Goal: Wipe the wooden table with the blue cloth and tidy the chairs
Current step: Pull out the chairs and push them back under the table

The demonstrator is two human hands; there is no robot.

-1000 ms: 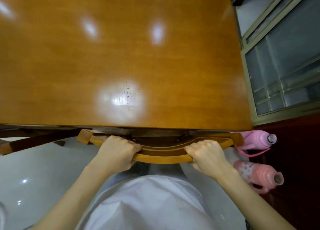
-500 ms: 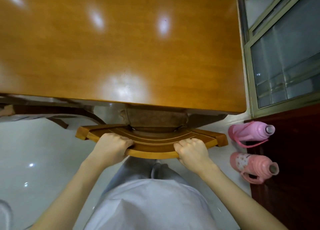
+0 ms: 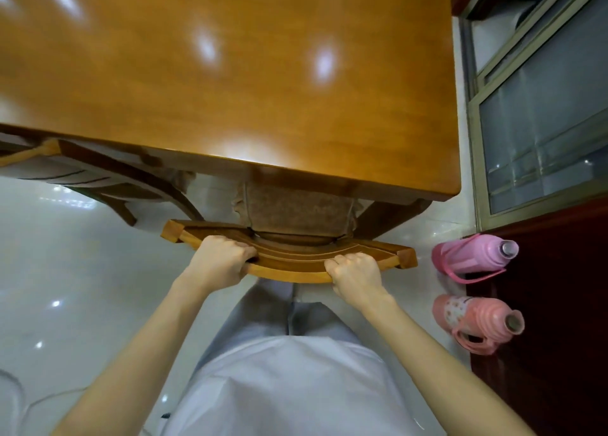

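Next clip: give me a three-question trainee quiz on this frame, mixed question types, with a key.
1. True or false: the left hand and the right hand both grip the chair's top rail.
2. The pink flasks are: A) on the floor, person's left; B) on the floor, person's right; C) in the person's lap.
3. Fill in: the cushioned seat sits partly under the ____.
Key: 1 true; 2 B; 3 table.
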